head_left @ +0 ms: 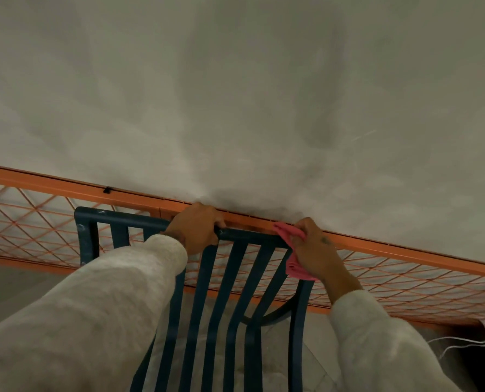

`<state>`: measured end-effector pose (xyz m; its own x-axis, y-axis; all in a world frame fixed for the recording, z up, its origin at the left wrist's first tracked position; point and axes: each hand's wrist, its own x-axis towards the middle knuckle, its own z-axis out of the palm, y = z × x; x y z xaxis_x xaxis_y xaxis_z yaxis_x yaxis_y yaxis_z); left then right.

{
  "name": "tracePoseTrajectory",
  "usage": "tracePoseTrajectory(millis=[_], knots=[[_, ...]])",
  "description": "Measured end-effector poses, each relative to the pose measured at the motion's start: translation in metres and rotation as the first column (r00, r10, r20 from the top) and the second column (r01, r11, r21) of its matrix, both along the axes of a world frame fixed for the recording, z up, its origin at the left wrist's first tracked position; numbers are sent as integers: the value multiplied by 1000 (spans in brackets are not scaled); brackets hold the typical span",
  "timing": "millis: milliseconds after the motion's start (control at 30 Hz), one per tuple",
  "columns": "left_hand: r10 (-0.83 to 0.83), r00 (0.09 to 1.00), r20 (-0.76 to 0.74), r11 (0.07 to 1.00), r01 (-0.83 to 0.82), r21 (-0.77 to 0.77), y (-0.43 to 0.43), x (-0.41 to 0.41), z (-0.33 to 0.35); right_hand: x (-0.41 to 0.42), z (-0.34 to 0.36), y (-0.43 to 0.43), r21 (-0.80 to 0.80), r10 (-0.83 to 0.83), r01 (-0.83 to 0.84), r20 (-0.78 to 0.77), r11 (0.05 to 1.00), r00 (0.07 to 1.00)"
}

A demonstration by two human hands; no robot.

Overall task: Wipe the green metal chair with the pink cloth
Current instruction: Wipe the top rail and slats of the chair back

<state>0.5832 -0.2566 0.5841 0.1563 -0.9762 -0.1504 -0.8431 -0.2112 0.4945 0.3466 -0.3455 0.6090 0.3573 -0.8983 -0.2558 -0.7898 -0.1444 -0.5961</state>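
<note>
I see L hand (197,226) clenched on the chair (207,292) top rail; R hand (316,251) grips pink cloth (288,230) wrapped on rail's right corner, orange mesh frame (52,183) just behind.

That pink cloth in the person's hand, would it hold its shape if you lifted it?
Probably not. The pink cloth bunches and folds around the chair's top rail under the right hand, so it looks soft and floppy. It likely weighs little, since its loose end hangs from the fingers alone.
</note>
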Motion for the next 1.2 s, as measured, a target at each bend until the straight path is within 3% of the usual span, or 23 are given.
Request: tracePoseTrajectory(millis=[100, 267, 367, 533, 667, 867, 967, 1200], knots=[[5, 1000, 9, 1000, -5, -10, 1, -1, -1, 33, -9, 18, -23, 24, -25, -70, 999, 997], [-1, 1000, -4, 1000, 1, -22, 4, -2, 1, 48, -13, 43, -59, 186, -179, 130, 982, 974], [10, 999, -31, 999, -11, -34, 6, -3, 0, 19, -18, 32, -112, 232, -226, 41, 968, 972], [26, 999, -29, 999, -27, -46, 7, -4, 0, -21, -17, 16, -160, 89, -83, 29, 984, 996], [27, 999, -20, 999, -28, -37, 6, -3, 1, 10, -18, 27, -166, -65, 56, -51, 985, 997], [31, 1000, 2, 999, -31, -28, 5, -4, 1, 45, -19, 59, -112, 96, -69, 259, 991, 961], [42, 998, -36, 998, -43, -34, 7, -5, 0, 22, -17, 59, -164, 185, -147, 248, 975, 951], [43, 998, -39, 998, -45, -52, 8, -5, 0, -26, -19, 33, -160, -85, 124, 234, 979, 968]])
